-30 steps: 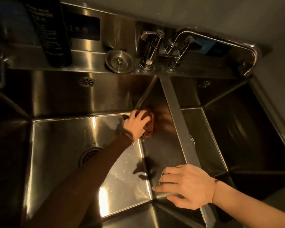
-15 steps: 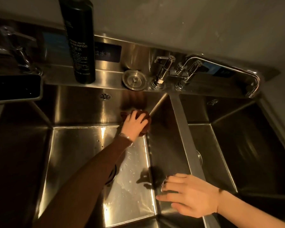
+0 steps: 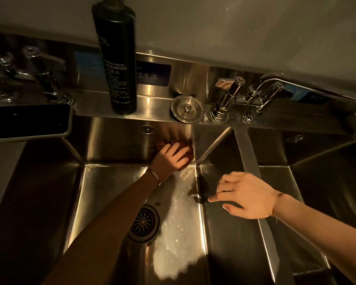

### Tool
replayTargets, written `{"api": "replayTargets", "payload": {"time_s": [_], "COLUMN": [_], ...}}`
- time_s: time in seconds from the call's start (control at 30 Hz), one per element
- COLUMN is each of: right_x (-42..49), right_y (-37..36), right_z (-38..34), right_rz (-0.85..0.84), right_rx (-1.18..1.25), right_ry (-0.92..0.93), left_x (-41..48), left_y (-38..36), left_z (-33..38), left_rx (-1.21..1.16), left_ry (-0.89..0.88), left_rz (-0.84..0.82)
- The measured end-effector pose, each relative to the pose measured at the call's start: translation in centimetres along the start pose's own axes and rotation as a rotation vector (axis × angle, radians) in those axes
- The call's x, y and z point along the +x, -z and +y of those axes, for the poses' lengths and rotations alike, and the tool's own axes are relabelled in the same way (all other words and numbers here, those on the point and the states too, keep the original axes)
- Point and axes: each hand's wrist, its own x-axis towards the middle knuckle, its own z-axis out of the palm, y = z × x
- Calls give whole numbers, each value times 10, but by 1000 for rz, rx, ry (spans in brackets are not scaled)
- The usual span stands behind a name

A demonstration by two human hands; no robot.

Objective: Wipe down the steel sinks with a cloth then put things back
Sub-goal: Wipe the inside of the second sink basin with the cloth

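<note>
- My left hand (image 3: 170, 159) is deep in the left sink (image 3: 111, 192). Its fingers are curled over the brown cloth (image 3: 189, 150) and hold it against the far wall.
- The cloth sits just beside the far right corner of that sink, a little above the floor. It is bunched, with folds showing past my fingertips and to their right, and the rest is hidden under my hand.
- A thin bracelet (image 3: 155, 176) circles that wrist.
- My right hand (image 3: 247, 195) is released and holds nothing, with its fingers straight, spread and pointing left.
- It lies over the divider (image 3: 249, 157) between the two sinks, nearer to me than the cloth. From here I cannot tell whether it touches the steel.
- The right sink (image 3: 321, 198) lies in shadow beyond the divider.
- The drain (image 3: 143, 222) is in the left sink's floor, and my left forearm crosses over its left edge. Water drops glint on the floor to its right.
- On the counter (image 3: 152, 103) along the far side, a black bottle (image 3: 117, 58) stands upright, far and left of the cloth.
- A round steel plug (image 3: 186, 109) lies flat on the counter to the right of the bottle, apart from it and directly beyond the cloth.
- A tap (image 3: 245, 97) stands just right of the plug, at the divider's far end.
- At the far left I see a second tap (image 3: 39, 75) and, nearer, a dark tray (image 3: 27, 120) with a metal rim.
</note>
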Motion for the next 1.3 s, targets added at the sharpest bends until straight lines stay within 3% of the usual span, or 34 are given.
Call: {"api": "replayTargets", "payload": {"time_s": [0.1, 0.17, 0.23, 0.33, 0.4, 0.5, 0.67, 0.87, 0.97, 1.07, 1.13, 1.2, 1.3], "right_x": [-1, -1, 0, 3, 4, 2, -1, 2, 4, 4, 4, 5, 4], "right_y": [-3, -1, 1, 4, 4, 3, -2, 1, 3, 4, 3, 2, 0], "right_z": [4, 2, 0, -2, -3, -2, 1, 0, -2, -5, -5, -6, -6], "right_rz": [23, 25, 24, 15, -4, -7, 25, 27, 36, 48, 64, 66, 77], "right_rx": [-12, -11, -12, 2, -7, 3, 20, 6, 4, 2, -5, -10, -19], "right_ry": [6, -2, 2, 17, 24, 2, -7, -24, -26, -43, -52, -56, -55], "left_x": [2, 4, 15, 38, 49, 44, 28, -3, -3, -15, -25, -33, -41], "left_y": [-22, -22, -8, 25, 35, 17, -58, -95, -49, -5, 21, 38, 44], "left_z": [26, 41, 46, 37, 26, 25, 52, 66, 52, 24, 2, -22, -35], "left_rx": [-31, -107, -161, -177, -109, -66, -53, -57, -168, -205, -120, -5, 52], "left_ry": [66, 185, 247, 282, 222, 67, 91, 232, 328, 430, 470, 474, 384], "left_rz": [-192, -219, -91, 235, 292, 140, -320, -478, -286, 152, 333, 431, 413]}}
